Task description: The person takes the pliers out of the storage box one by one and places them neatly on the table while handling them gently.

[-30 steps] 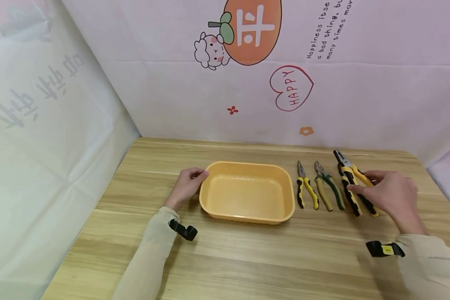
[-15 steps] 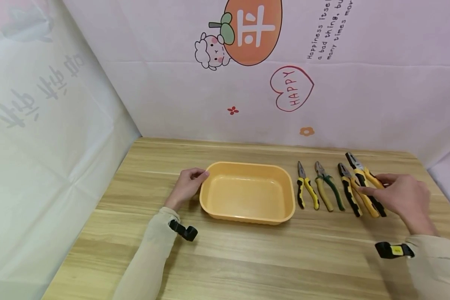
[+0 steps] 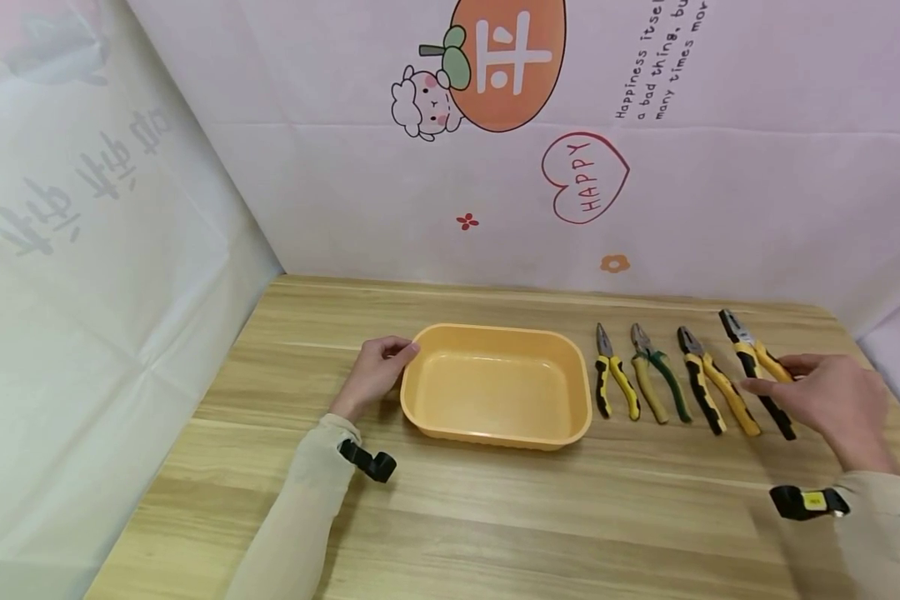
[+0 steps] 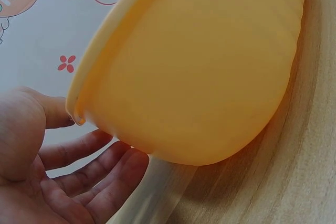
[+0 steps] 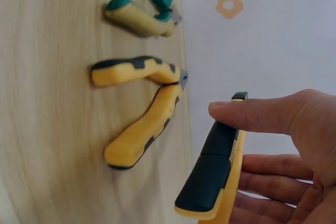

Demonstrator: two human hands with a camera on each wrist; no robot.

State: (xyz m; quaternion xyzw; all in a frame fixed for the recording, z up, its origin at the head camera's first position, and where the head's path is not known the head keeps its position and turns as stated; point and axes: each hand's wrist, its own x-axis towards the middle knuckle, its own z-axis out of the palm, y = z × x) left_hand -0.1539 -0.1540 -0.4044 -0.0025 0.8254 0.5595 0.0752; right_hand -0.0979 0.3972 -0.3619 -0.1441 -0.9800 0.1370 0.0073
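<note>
My left hand (image 3: 375,371) holds the left end of a yellow-orange plastic basin (image 3: 495,392), thumb on the rim and fingers against the outer wall (image 4: 205,93). The basin stands on the table, its inside bare. At the far right my right hand (image 3: 832,404) grips combination pliers (image 3: 746,350) with black-and-yellow handles, thumb on one handle (image 5: 210,171) and fingers on the far side. Their handles are spread; whether they touch the table I cannot tell. Just left lie similar black-and-yellow pliers (image 3: 696,367), then green-and-tan pliers (image 3: 651,358), then yellow-and-black long-nose pliers (image 3: 606,367) nearest the basin.
The wooden table (image 3: 510,517) runs back to a white printed cloth (image 3: 360,200). Another white cloth (image 3: 120,333) hangs along the left side. The loose pliers lie in a row between basin and right hand.
My right hand has moved right with the pliers, from over the neighbouring black-and-yellow pair to a spot beside it. The left hand and basin have stayed put.
</note>
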